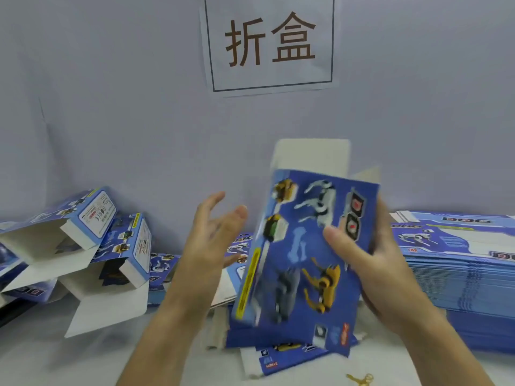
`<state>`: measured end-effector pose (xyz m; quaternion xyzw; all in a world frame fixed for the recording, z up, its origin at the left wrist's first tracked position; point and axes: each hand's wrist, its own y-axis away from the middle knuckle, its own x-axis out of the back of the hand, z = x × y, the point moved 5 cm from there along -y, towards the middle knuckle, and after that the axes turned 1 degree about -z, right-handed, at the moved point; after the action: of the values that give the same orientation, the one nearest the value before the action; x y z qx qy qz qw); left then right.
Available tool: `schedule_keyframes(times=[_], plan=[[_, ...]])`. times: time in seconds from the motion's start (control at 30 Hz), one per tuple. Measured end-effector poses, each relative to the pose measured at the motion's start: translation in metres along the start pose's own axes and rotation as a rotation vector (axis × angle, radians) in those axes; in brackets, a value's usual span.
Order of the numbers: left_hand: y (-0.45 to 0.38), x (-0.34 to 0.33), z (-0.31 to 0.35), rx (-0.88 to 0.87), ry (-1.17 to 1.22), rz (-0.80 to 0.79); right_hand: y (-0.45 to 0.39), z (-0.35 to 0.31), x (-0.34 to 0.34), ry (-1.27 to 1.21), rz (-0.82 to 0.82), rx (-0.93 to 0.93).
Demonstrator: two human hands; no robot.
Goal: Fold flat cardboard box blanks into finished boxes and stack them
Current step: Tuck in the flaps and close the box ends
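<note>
Head view: the right hand [370,263] grips a blue box blank [303,254] printed with robot dogs, thumb pressed across its printed face and fingers curled round its right edge. The blank stands nearly upright, tilted a little, partly opened into a sleeve, with a white flap sticking up at its top end. The left hand [214,232] hovers just left of the blank, fingers spread and relaxed, holding nothing and not touching the cardboard. Beyond the right hand, on its outer side, a tall stack of flat blanks [457,277] lies on the white surface [55,358]. Out past the left hand, folded boxes [92,246] with open white flaps sit in a loose heap. Below the held blank, more printed cardboard lies on the surface. Above both hands, a paper sign [270,43] with two large characters hangs on the grey wall.
</note>
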<state>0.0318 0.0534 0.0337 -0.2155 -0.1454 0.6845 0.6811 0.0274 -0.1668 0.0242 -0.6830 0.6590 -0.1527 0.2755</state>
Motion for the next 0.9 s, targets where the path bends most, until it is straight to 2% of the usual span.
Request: schedule_keyframes(times=[0.07, 0.13, 0.3, 0.4, 0.6, 0.7, 0.9], plan=[[0.003, -0.005, 0.000, 0.048, -0.043, -0.104, 0.005, 0.002, -0.017, 0.067, -0.184, -0.029], [0.006, -0.009, -0.002, 0.014, -0.062, -0.127, 0.008, 0.006, -0.027, 0.096, -0.245, -0.055], [0.012, -0.021, -0.011, -0.142, -0.014, -0.098, 0.005, 0.014, -0.029, 0.088, -0.217, -0.112], [0.012, -0.025, -0.011, -0.188, -0.021, -0.139, 0.003, 0.013, -0.025, 0.028, -0.199, -0.078], [0.009, -0.023, -0.006, -0.180, -0.043, -0.095, 0.005, 0.012, -0.030, 0.021, -0.216, -0.034], [0.010, -0.026, -0.010, -0.138, -0.043, -0.043, 0.006, 0.008, -0.032, 0.007, -0.163, 0.006], [0.014, -0.026, -0.008, -0.049, 0.114, 0.077, 0.006, 0.004, -0.035, -0.014, -0.018, -0.028]])
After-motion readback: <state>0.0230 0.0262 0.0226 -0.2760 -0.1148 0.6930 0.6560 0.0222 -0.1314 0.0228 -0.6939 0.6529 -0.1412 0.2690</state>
